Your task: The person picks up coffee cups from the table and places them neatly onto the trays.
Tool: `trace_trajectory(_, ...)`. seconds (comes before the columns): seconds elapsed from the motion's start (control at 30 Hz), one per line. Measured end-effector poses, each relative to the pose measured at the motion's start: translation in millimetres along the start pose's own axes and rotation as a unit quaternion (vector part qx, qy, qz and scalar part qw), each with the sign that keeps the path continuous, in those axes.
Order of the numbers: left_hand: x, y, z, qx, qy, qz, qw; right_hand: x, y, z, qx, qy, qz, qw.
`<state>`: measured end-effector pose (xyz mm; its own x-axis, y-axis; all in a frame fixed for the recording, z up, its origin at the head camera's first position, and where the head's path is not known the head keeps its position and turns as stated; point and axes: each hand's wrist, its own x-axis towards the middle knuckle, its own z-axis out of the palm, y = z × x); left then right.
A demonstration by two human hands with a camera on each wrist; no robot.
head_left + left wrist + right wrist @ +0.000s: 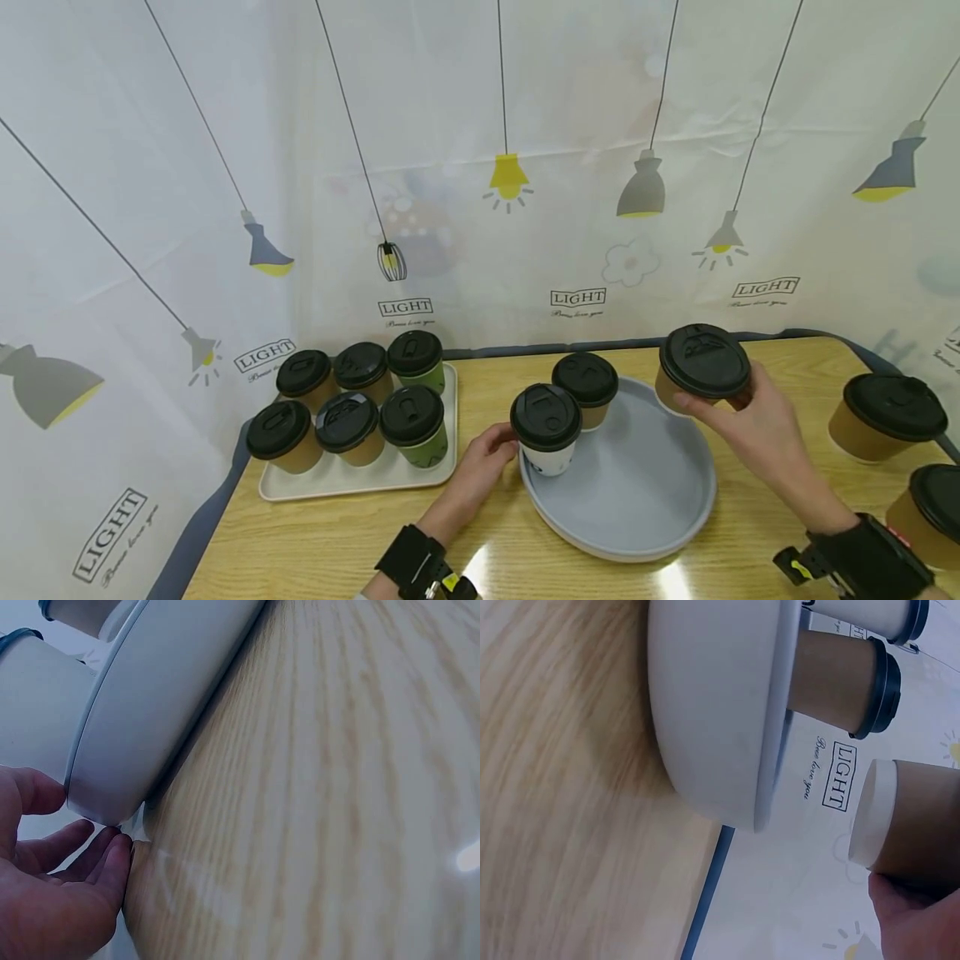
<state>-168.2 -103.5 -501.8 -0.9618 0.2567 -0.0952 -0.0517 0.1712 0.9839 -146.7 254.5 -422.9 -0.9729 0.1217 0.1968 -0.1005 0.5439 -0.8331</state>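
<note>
My right hand (pixel 772 442) grips a brown paper coffee cup with a black lid (pixel 705 362), raised above the far right rim of a round grey tray (pixel 637 508). In the right wrist view, the white base of this cup (pixel 876 814) hangs clear of the tray. On the tray's left side stand a white cup with a black lid (pixel 551 462) and, behind it, another brown lidded cup (pixel 592 415). My left hand (pixel 480 467) is at the tray's left edge beside the white cup. Its thumb and curled fingers (pixel 116 862) hold the rim.
At the left, a rectangular cream tray (pixel 360 483) holds several lidded cups, brown and green (pixel 427 450). Two more brown lidded cups (pixel 870 437) stand on the wooden table (pixel 502 567) at the right. A printed curtain (pixel 465 250) hangs behind the table.
</note>
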Motion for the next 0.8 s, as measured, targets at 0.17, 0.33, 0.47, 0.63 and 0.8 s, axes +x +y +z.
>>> trace_trajectory(0.17,-0.7,0.2,0.5,-0.001,0.003,-0.005,1.0,-3.7,4.4,8.6,0.003,-0.025,0.004,0.9997)
trace_trajectory(0.33,-1.5,0.6,0.8,-0.003,0.005,-0.007,1.0,-4.7,10.2,15.0,0.01,-0.054,-0.008,0.9985)
trace_trajectory(0.47,-1.5,0.5,0.5,-0.002,0.005,-0.006,1.0,-4.1,14.0,18.8,0.014,-0.073,-0.016,0.9971)
trace_trajectory(0.63,-1.8,1.2,0.4,0.001,0.004,-0.008,1.0,-2.5,19.2,22.3,0.017,-0.093,0.005,0.9955)
trace_trajectory(0.8,-2.1,1.5,0.9,0.007,0.006,-0.012,0.9999,0.2,25.6,25.2,0.003,-0.107,0.022,0.994)
